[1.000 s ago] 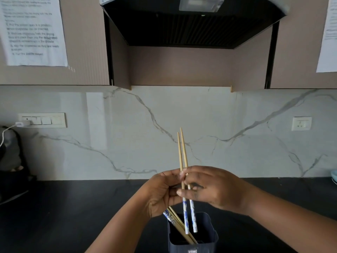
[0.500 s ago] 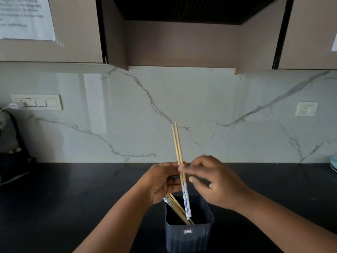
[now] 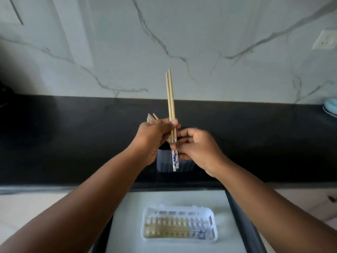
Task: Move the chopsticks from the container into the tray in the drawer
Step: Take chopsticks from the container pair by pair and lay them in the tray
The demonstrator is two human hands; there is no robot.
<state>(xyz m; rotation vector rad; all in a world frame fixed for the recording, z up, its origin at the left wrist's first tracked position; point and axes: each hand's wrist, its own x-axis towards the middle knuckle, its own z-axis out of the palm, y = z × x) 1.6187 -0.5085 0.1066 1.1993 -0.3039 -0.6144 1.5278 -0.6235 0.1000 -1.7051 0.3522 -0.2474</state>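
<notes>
Two wooden chopsticks (image 3: 171,99) with blue-and-white patterned ends stand upright above the dark container (image 3: 165,163) on the black counter. My left hand (image 3: 155,137) grips them at mid-length and also holds other chopsticks (image 3: 151,118), whose tips poke out behind it. My right hand (image 3: 196,148) pinches the patterned lower ends of the upright pair. Below, a white slotted tray (image 3: 179,209) lies in the open drawer (image 3: 209,198) and holds several chopsticks (image 3: 169,229) laid flat. The container is mostly hidden behind my hands.
A marble backsplash rises behind the counter, with a wall socket (image 3: 325,39) at the upper right. A pale blue dish (image 3: 331,108) sits at the counter's right edge. The drawer's dark rails (image 3: 244,225) frame the tray.
The view has tilted down, bringing the open drawer and tray into sight. The chopstick pair has come up out of the container, and my right hand has slid down to its patterned ends.
</notes>
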